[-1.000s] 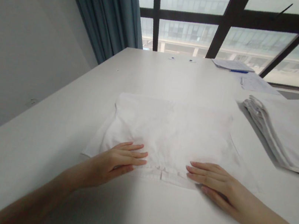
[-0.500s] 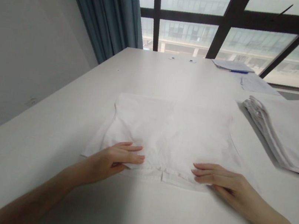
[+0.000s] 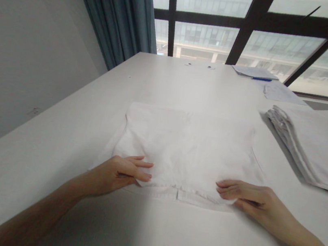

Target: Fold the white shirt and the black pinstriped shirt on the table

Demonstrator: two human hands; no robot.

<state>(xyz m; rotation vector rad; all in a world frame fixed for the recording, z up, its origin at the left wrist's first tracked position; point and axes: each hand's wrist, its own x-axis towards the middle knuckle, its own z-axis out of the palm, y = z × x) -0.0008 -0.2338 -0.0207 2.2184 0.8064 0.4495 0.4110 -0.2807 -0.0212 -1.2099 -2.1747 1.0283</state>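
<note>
A white folded garment [image 3: 188, 143] lies flat on the white table in front of me, with a small slit at the middle of its near band. My left hand [image 3: 126, 171] is at the near left part of its upper layer, fingers over the cloth and thumb at the edge beneath. On the near right, my right hand [image 3: 248, 197] pinches the edge of that layer in the same manner, fingers bent on top. Parts of both thumbs are hidden by the cloth and fingers. Light wrinkles run between the hands.
To the right lies a stack of folded white cloth [image 3: 320, 146]. Papers [image 3: 282, 92] and a blue pen [image 3: 261, 79] rest at the table's far right. A wall [image 3: 32, 58] and a blue curtain [image 3: 118, 13] border the left side; windows stand behind.
My hands have moved slightly apart, the left one to the left and the right one to the right. The right fingers are more bent. The garment has hardly shifted.
</note>
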